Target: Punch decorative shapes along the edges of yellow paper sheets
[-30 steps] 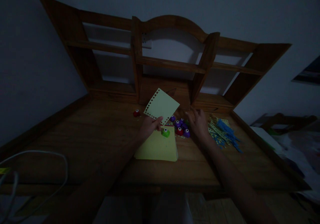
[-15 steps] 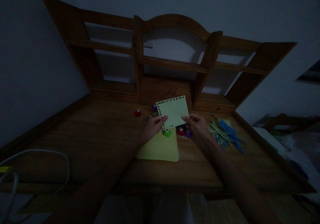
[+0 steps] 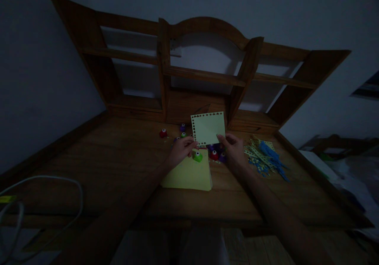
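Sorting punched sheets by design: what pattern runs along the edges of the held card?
Small punched hearts along the card's edges; head view.

Your wooden desk (image 3: 97, 166) carries a yellow paper stack (image 3: 187, 176), small craft punches (image 3: 213, 155) and blue-yellow paper strips (image 3: 265, 154).

No writing seems readable anywhere in this dim view.

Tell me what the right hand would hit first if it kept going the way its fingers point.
The right hand points up-left, pinching the punched paper card. Past that, probably the purple punches just beyond its fingertips, then the wooden hutch; depth is hard to judge in this dim view.
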A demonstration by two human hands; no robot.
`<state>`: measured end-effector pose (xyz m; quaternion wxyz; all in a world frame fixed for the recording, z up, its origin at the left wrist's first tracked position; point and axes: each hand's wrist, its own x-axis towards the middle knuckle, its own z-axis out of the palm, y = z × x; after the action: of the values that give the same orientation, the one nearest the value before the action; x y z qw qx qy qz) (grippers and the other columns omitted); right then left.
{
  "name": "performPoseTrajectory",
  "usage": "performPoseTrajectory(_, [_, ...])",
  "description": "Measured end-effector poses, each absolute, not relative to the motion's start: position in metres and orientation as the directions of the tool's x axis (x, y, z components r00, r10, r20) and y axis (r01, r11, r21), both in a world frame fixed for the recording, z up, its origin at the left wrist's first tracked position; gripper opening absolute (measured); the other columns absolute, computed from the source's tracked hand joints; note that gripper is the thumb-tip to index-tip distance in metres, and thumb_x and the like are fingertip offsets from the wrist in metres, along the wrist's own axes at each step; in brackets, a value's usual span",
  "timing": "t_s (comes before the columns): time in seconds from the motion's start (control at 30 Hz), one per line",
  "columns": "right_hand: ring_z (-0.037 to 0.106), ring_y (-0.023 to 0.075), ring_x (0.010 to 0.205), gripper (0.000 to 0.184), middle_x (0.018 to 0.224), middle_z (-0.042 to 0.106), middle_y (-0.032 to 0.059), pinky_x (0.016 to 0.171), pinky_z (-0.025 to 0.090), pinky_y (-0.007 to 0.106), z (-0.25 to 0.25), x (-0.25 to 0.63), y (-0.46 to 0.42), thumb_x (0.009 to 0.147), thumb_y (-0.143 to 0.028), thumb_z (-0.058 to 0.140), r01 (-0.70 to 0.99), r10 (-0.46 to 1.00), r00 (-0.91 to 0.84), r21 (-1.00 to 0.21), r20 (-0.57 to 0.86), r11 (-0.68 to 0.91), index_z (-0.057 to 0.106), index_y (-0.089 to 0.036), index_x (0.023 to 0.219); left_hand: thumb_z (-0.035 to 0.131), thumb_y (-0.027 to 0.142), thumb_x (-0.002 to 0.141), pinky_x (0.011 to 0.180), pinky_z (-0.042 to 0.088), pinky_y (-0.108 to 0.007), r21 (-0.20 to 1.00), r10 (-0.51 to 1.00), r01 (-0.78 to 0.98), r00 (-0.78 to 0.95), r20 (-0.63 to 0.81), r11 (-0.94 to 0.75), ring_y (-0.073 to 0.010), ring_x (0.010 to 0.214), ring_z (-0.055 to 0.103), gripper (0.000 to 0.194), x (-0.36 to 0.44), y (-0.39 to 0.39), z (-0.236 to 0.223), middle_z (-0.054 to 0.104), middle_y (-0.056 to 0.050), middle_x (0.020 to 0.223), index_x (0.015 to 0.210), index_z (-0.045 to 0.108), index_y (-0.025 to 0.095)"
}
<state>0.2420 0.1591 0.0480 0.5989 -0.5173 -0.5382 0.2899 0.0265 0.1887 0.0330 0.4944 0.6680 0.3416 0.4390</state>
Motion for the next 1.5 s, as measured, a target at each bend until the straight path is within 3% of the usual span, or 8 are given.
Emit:
performPoseTrajectory(0.33, [0.046,0.0131,0.054,0.038,0.057,0.051,-0.0022,0.048,0.035,0.024,0.047,0.244,0.158,0.076,-0.055,0.063,0.342,0.888,0.215,-0.883,0.407,0.322,0.059,-0.019,0.064,0.062,0.028,0.076,0.04,0.037,-0.02,0.974,0.937,-0.029,0.266,0.226,-0.227,-0.0062,0.038,0.047,0.018,0.027,0.19,0.035,0.063,0.0,0.068,0.086,0.057,0.014])
performPoseTrajectory(0.67, [0.047,0.0133,0.056,0.035,0.059,0.051,-0.0021,0.051,0.035,0.025,0.048,0.244,0.157,0.079,-0.052,0.061,0.365,0.874,0.203,-0.862,0.442,0.352,0.059,-0.019,0.066,0.06,0.035,0.081,0.041,0.037,-0.02,0.986,0.953,-0.041,0.255,0.166,-0.161,-0.0074,0.041,0.051,0.023,0.025,0.188,0.041,0.062,0.0,0.068,0.091,0.059,0.015])
performPoseTrajectory(0.9, [0.047,0.0142,0.056,0.037,0.058,0.051,-0.0011,0.049,0.035,0.025,0.05,0.244,0.155,0.078,-0.054,0.06,0.386,0.874,0.21,-0.859,0.438,0.337,0.058,-0.019,0.066,0.044,0.056,0.086,0.046,0.044,-0.023,0.989,0.964,-0.145,0.253,0.077,-0.041,-0.0079,0.045,0.055,0.048,0.02,0.192,0.041,0.067,-0.012,0.097,0.098,0.062,0.013])
performPoseTrajectory(1.03, [0.049,0.0144,0.057,0.038,0.059,0.053,-0.0011,0.05,0.036,0.025,0.051,0.243,0.154,0.078,-0.056,0.06,0.392,0.874,0.206,-0.856,0.439,0.338,0.059,-0.019,0.066,0.043,0.047,0.087,0.048,0.046,-0.023,0.984,0.948,-0.17,0.303,0.1,-0.05,-0.009,0.047,0.057,0.041,0.017,0.193,0.038,0.068,-0.012,0.101,0.1,0.062,0.014])
performPoseTrajectory(1.17, [0.05,0.0149,0.059,0.036,0.062,0.056,-0.0002,0.052,0.037,0.025,0.051,0.243,0.154,0.079,-0.054,0.059,0.388,0.87,0.21,-0.854,0.447,0.345,0.061,-0.019,0.07,0.048,0.031,0.081,0.053,0.05,-0.024,0.977,0.929,-0.202,0.344,0.14,-0.072,-0.0141,0.06,0.066,0.031,0.015,0.192,0.038,0.067,-0.012,0.105,0.104,0.06,0.014])
performPoseTrajectory(1.5, [0.053,0.0161,0.065,0.036,0.069,0.06,0.0014,0.057,0.04,0.026,0.047,0.245,0.157,0.079,-0.053,0.059,0.406,0.845,0.255,-0.845,0.471,0.348,0.065,-0.018,0.076,0.052,0.022,0.072,0.065,0.056,-0.027,0.968,0.938,-0.233,0.303,0.167,-0.097,-0.0243,0.097,0.067,0.036,0.016,0.188,0.045,0.06,-0.012,0.124,0.106,0.061,0.017])
